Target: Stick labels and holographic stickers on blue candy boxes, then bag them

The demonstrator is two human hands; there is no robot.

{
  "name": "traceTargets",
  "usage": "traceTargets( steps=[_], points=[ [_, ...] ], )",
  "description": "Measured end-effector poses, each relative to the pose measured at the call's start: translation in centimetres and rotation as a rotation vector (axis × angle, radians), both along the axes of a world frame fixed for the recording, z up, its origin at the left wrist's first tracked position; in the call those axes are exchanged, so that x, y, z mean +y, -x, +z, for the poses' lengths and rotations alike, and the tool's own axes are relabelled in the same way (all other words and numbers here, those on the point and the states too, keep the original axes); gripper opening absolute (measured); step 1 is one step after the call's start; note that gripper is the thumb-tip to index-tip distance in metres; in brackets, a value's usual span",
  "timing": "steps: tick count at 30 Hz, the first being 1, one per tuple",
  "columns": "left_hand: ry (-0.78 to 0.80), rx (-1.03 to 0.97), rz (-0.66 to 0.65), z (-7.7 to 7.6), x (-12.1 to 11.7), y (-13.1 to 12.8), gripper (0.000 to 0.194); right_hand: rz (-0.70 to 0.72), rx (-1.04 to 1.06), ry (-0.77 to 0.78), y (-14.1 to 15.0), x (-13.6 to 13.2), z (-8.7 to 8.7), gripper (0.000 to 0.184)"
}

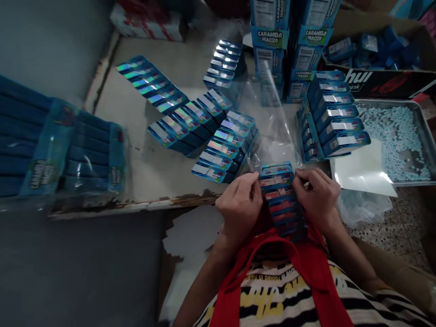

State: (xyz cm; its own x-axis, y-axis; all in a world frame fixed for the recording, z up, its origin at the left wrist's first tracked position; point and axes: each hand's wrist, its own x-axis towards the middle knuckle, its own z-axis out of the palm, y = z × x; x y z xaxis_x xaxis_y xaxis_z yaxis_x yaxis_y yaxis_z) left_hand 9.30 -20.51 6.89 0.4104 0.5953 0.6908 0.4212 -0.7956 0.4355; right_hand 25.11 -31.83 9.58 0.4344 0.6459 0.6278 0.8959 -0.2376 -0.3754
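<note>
A transparent plastic bag (pixel 270 129) spreads up from the table's front edge, its film catching the light. At its near end is a row of blue candy boxes (pixel 281 195) in a printed tray, held against the red apron (pixel 231 286). My left hand (pixel 240 200) is closed, pinching the bag's film at the left side of the row. On the right side my right hand (pixel 316 193) pinches the film too, thumb against fingers. The fingertips are partly hidden, and the lower boxes lie in shadow.
Several filled trays of blue boxes (pixel 223 147) stand on the white table (pixel 146 181). Bagged packs (pixel 51 150) lie at left. Stacked "Caramelo Macizo" boxes (pixel 269 38) rise at the back. At right are a carton (pixel 381 84) and a metal tray (pixel 417 136) with pale blue pieces.
</note>
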Motion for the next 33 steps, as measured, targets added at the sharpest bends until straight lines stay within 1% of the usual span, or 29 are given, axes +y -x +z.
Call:
traceTargets(
  steps=[2,4,7,10,13,16,18,20,22,24,26,27,28,29,31,33],
  points=[
    [-0.121,-0.046,-0.047,-1.1,0.0,0.5,0.018,0.086,-0.074,-0.054,-0.6,-0.4,-0.7,0.013],
    [-0.195,-0.063,-0.107,-1.7,0.2,1.0,0.028,0.154,-0.126,-0.068,-1.2,-0.9,-1.4,0.014],
    [-0.26,-0.045,-0.195,-2.0,0.4,1.6,0.039,0.185,-0.185,-0.081,-2.0,-1.9,-2.0,0.022],
    [-0.308,-0.019,-0.256,-2.1,0.4,2.0,0.037,0.196,-0.207,-0.089,-2.4,-2.2,-2.2,0.027],
    [-0.305,0.013,-0.251,-2.1,0.3,1.9,0.034,0.192,-0.146,-0.075,-2.2,-1.7,-2.0,0.024],
    [-0.234,0.022,-0.194,-2.0,0.1,1.4,0.031,0.101,-0.016,-0.061,-2.0,-1.1,-2.0,0.013],
    [-0.218,0.034,-0.203,-1.8,-0.1,1.1,0.03,0.076,0.052,-0.067,-2.0,-1.1,-2.5,0.012],
    [-0.214,0.033,-0.229,-1.7,-0.2,1.1,0.031,0.11,0.04,-0.071,-2.1,-1.7,-3.2,0.01],
    [-0.215,-0.003,-0.254,-1.9,-0.2,1.3,0.034,0.128,-0.031,-0.053,-2.3,-2.5,-3.9,0.009],
    [-0.227,-0.022,-0.291,-2.6,0.0,1.6,0.036,0.112,-0.094,-0.032,-2.6,-3.2,-4.4,0.01],
    [-0.256,-0.037,-0.32,-3.6,0.1,1.7,0.035,0.116,-0.121,-0.041,-2.8,-3.3,-4.6,0.011],
    [-0.251,-0.044,-0.309,-4.3,0.2,1.6,0.034,0.129,-0.122,-0.061,-2.9,-3.2,-4.7,0.013],
    [-0.217,-0.054,-0.266,-5.0,0.2,1.4,0.03,0.141,-0.113,-0.084,-2.9,-3.0,-4.7,0.015],
    [-0.159,-0.065,-0.204,-5.6,0.2,1.0,0.027,0.143,-0.095,-0.103,-2.9,-2.6,-4.7,0.017],
    [-0.005,-0.095,-0.071,-6.8,0.3,0.0,0.021,0.103,-0.046,-0.11,-2.9,-1.9,-4.7,0.017],
    [0.137,-0.134,-0.002,-7.7,0.4,-1.2,0.022,0.032,0.011,-0.079,-2.8,-1.3,-4.9,0.016]
  ],
)
